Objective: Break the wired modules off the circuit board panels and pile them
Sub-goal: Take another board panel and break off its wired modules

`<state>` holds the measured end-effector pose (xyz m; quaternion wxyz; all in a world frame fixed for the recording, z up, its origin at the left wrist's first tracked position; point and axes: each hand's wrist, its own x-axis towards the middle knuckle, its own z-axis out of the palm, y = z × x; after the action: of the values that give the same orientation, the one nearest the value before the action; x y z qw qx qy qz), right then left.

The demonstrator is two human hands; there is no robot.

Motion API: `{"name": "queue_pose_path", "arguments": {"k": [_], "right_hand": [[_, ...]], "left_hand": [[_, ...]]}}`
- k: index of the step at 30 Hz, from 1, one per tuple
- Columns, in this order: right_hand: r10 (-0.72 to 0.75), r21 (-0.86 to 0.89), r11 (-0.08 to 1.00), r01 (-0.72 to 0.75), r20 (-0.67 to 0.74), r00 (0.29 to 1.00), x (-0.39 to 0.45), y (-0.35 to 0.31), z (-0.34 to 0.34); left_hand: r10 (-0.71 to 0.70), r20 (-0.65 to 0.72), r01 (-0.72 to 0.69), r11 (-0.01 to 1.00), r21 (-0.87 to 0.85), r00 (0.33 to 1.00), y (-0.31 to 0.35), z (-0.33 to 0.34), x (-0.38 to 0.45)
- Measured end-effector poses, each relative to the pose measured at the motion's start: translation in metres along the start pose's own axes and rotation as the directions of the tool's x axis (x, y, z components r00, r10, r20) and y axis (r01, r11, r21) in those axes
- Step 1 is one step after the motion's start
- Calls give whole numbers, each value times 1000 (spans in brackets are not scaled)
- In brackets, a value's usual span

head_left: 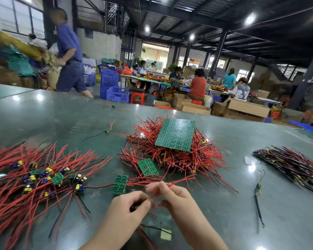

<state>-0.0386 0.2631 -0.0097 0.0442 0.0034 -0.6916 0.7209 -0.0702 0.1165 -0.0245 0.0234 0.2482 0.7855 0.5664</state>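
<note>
near the desk's near edge our left hand (pixel 132 202) and right hand (pixel 167 194) pinch a blurred module (pixel 153 202) between them, its red wire (pixel 181 181) running toward the far right.

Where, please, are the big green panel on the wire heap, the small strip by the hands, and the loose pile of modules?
big green panel (pixel 175 135): head view, middle of its face.
small strip (pixel 120 184): head view, its centre.
pile of modules (pixel 42 177): head view, middle of the heap.
</note>
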Motion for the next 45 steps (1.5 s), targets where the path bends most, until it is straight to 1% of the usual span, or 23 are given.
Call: {"name": "queue_pose_path", "arguments": {"k": [2,4,6,9,11,13,15,17,18,20,22,25,28,29,30,32,33,34,35,37,40,42,45], "right_hand": [[50,92,994,-55,58,997,-1,-6,-5],[134,164,975,-147,92,987,-2,-8,-10],[197,175,962,-208,77,977,-2,-8,-10],[114,64,992,-112,-20,993,-2,-3,-8],[90,90,992,-84,-67,994,-3,-3,-6],[146,153,979,-133,-78,986,-1,-2,-6],[212,219,956,-197,-44,976,0,-2,-8],[256,240,940,-244,-18,967,0,-2,-9],[247,220,947,-235,-26,969,0,-2,-9],[170,164,973,-161,-44,984,-1,-2,-8],[59,92,994,-55,-37,998,-2,-2,-4],[-62,-51,997,59,-62,996,-3,-1,5],[-96,-82,993,84,-146,985,-3,0,8],[-87,-72,995,75,-178,980,-3,1,10],[-61,-40,998,53,-210,976,-3,3,13],[65,154,988,-25,-260,963,-2,9,22],[129,267,962,-57,-262,956,-1,12,24],[178,364,929,-72,-265,948,-1,12,24],[203,428,901,-71,-273,940,-1,11,21],[197,483,874,-55,-249,948,0,7,12],[171,454,887,-87,-147,974,-2,2,6],[172,434,895,-103,-121,978,-1,1,2],[174,489,871,-46,-219,960,3,1,-8]], "left_hand": [[-78,156,116,962,-248,985,7,-4,2],[-103,271,207,899,-387,957,12,-6,3],[-90,290,207,891,-404,953,13,-7,3],[-84,203,153,925,-348,975,4,-8,4],[-61,161,112,937,-331,985,1,-7,3],[-39,144,84,944,-320,989,0,-5,3],[-37,124,72,956,-286,992,-2,-4,5],[-70,141,109,951,-289,988,-4,-4,5],[-94,145,133,947,-291,985,-5,-4,6],[-143,110,170,937,-304,984,-9,-3,9],[-179,90,200,899,-390,980,-11,-4,11],[-204,198,281,780,-559,959,-6,-8,10],[-207,281,341,719,-606,937,-4,-9,7],[-213,263,332,732,-595,941,-4,-7,7],[-206,204,286,790,-543,957,-4,-5,6],[-112,-5,106,950,-295,994,-7,-3,5],[-43,-90,28,987,-160,995,-6,-3,4],[-1,-136,-10,996,-83,991,-5,-4,4],[17,-151,-27,998,-64,988,-3,-6,4],[17,-144,-25,998,-53,989,-3,-9,5],[24,-121,-28,999,-26,992,-3,-14,7],[29,-107,-33,999,-32,994,-3,-17,8],[20,-56,-23,998,-51,998,-5,-17,9]]}}
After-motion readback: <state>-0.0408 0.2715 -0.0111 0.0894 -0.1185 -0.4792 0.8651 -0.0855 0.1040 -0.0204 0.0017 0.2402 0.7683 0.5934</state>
